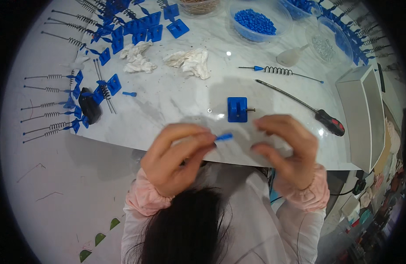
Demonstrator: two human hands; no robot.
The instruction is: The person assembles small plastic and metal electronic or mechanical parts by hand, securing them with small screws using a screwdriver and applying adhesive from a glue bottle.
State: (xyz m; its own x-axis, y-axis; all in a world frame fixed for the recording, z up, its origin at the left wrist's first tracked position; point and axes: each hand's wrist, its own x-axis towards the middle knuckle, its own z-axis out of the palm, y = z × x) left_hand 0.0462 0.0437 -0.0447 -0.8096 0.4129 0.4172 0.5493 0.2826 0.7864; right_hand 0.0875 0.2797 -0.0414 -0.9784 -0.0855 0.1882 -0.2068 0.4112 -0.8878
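My left hand [179,154] pinches a small blue plastic piece [224,137] by one end, just above the front of the table. My right hand [288,147] is to the right of it, thumb and fingers apart with nothing between them. Just beyond both hands lies a square blue plastic base [237,109], and a screw [251,110] sticks out of its right side. A tiny ring-shaped nut [209,110] is left of the base. Farther back lies a spring rod [277,70] with a blue connector. A screwdriver [317,112] with a black and red handle rests at the right.
Assembled blue bases with spring rods [143,26] crowd the far left and left edge, near a black object [89,105]. Crumpled tissues [190,61] lie mid-table. Behind stand a bowl of blue pieces [256,24] and a white squeeze bottle [291,56]. A white box [361,114] borders the right.
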